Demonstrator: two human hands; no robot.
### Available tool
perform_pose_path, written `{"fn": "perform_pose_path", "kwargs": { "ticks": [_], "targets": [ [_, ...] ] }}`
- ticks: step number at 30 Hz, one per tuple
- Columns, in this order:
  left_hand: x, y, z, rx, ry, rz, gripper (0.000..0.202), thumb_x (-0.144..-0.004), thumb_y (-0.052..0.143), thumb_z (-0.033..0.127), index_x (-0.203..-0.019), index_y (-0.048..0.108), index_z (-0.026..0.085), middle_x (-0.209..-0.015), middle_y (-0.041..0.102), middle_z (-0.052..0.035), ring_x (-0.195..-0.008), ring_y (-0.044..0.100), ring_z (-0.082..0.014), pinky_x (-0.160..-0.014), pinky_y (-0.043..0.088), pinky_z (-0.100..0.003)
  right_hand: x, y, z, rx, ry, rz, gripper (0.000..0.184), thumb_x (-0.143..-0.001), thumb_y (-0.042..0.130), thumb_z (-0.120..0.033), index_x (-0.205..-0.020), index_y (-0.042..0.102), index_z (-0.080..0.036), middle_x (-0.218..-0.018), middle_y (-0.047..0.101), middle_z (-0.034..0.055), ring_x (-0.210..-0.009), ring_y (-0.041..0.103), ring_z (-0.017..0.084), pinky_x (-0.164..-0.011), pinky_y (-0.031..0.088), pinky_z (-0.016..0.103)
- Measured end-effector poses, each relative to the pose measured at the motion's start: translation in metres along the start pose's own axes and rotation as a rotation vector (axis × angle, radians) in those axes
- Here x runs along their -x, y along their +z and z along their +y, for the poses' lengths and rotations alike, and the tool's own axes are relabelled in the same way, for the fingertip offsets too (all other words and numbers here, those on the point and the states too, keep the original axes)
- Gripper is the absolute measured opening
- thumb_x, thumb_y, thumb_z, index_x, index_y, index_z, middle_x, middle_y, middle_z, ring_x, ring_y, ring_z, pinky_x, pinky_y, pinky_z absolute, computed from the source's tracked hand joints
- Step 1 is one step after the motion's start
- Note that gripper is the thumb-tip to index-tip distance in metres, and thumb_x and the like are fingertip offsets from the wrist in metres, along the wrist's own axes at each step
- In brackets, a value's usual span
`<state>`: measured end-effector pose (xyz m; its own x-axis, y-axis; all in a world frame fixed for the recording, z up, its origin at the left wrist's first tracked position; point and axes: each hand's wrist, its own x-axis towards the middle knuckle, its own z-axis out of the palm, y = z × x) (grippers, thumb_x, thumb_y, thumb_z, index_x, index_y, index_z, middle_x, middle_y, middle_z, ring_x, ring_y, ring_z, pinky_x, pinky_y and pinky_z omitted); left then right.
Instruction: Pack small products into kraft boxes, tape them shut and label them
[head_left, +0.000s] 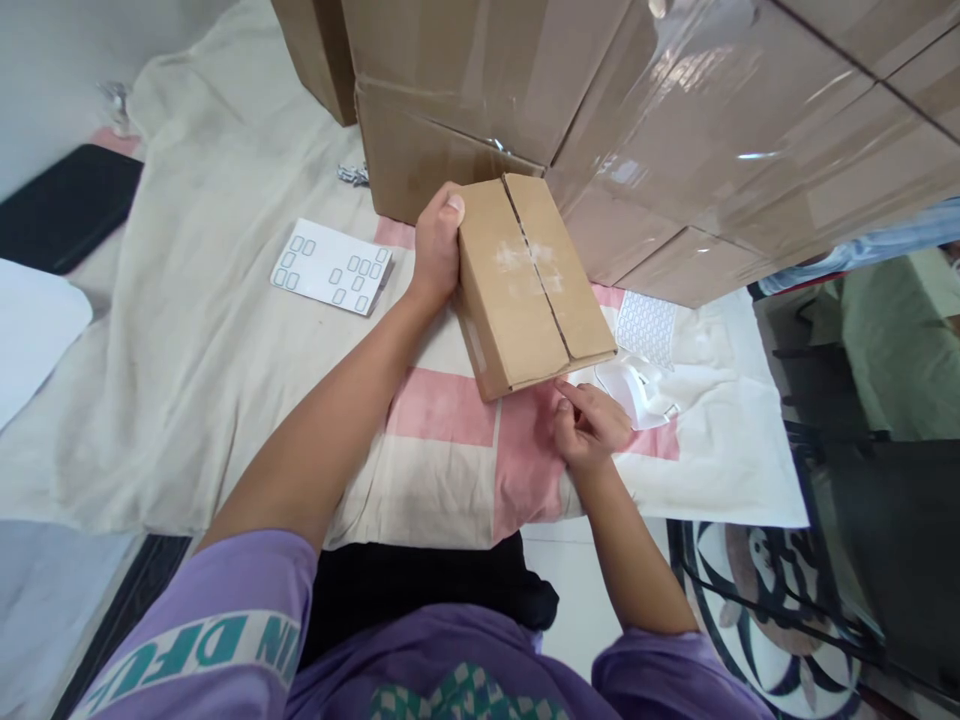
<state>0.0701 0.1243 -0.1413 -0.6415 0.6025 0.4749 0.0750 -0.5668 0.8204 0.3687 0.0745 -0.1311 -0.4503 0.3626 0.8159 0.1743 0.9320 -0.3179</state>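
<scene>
Your left sleeve [217,610] bears teal lettering, partly legible as "DFU". Over the cream-and-pink cloth [247,180], before stacked cartons [697,130], your left hand [437,240] clamps the small carton [517,280]; your right hand [596,422], thumb and index apart, points at its near edge. Right: patterned floor [784,650].

the left arm [326,420] reaches far and right, its left hand [437,245] gripping, thumb at the far side. the right hand [595,420] sits nearer, index finger [568,391] extended, other fingers curled.
</scene>
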Motion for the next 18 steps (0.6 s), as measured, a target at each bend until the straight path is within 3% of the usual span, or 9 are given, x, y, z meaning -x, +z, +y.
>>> {"fn": "perform_pose_path", "kwargs": {
  "ticks": [6,11,18],
  "targets": [
    [-0.0015,0.0001,0.0000,-0.056,-0.033,-0.015,0.063,-0.073,0.052,0.096,-0.073,0.047,0.033,-0.078,0.060,-0.0036,-0.097,0.052,-0.0272,-0.090,0.042,-0.046,-0.0031,0.0019,-0.0010,-0.077,0.049,-0.002,0.026,-0.084,0.060,-0.008,-0.099,0.074,-0.023,-0.053,0.044,-0.0062,-0.044,0.039,0.011,-0.044,0.033,0.026],
    [-0.0031,-0.0015,0.0002,-0.143,-0.042,-0.020,0.061,-0.078,0.042,0.095,-0.075,0.047,0.034,-0.077,0.060,-0.0053,-0.103,0.051,-0.0285,-0.089,0.038,-0.047,-0.0039,0.0013,-0.0033,-0.016,0.088,-0.154,0.016,-0.087,0.056,-0.015,-0.083,0.071,-0.022,-0.053,0.052,-0.0028,-0.044,0.045,0.012,-0.045,0.038,0.028],
    [-0.0057,-0.0044,-0.0060,-0.098,-0.087,-0.062,0.061,-0.073,0.049,0.096,-0.075,0.047,0.035,-0.075,0.059,-0.0031,-0.110,0.048,-0.0272,-0.093,0.036,-0.048,0.0014,0.0008,0.0007,0.002,0.030,0.033,0.034,-0.087,0.057,-0.010,-0.112,0.074,-0.025,-0.053,0.048,-0.0049,-0.044,0.043,0.013,-0.045,0.037,0.028]
  ]
}}
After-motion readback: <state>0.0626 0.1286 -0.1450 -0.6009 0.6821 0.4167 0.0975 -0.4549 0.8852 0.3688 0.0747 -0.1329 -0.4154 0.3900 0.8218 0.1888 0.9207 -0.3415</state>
